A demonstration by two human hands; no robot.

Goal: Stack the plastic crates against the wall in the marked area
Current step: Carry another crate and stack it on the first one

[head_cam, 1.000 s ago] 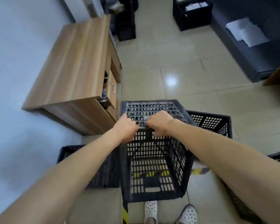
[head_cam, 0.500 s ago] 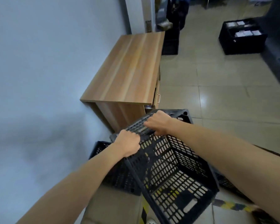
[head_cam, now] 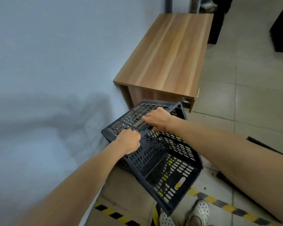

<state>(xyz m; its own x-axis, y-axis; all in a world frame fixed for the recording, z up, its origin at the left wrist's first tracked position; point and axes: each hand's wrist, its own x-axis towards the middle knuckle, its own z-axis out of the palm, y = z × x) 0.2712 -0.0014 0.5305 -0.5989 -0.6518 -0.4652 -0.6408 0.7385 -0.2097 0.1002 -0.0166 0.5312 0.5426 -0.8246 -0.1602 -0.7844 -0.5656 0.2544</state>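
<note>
A black perforated plastic crate (head_cam: 167, 162) hangs tilted in the air near the wall, its open side facing me. My left hand (head_cam: 127, 142) grips its upper edge at the left. My right hand (head_cam: 157, 119) holds the same edge further right. Under it, part of another black crate (head_cam: 123, 165) shows on the floor against the wall, mostly hidden. Yellow-and-black tape (head_cam: 225, 203) marks the floor below the crate.
A wooden cabinet (head_cam: 168, 53) stands against the pale wall (head_cam: 47, 70) just beyond the crate. Edges of more black crates (head_cam: 225, 178) lie on the tiled floor at the right, under my right arm. My white shoes (head_cam: 198, 211) are at the bottom.
The view has turned left toward the wall. The held crate has swung left with both hands and now hangs over the crate by the wall, still tilted.
</note>
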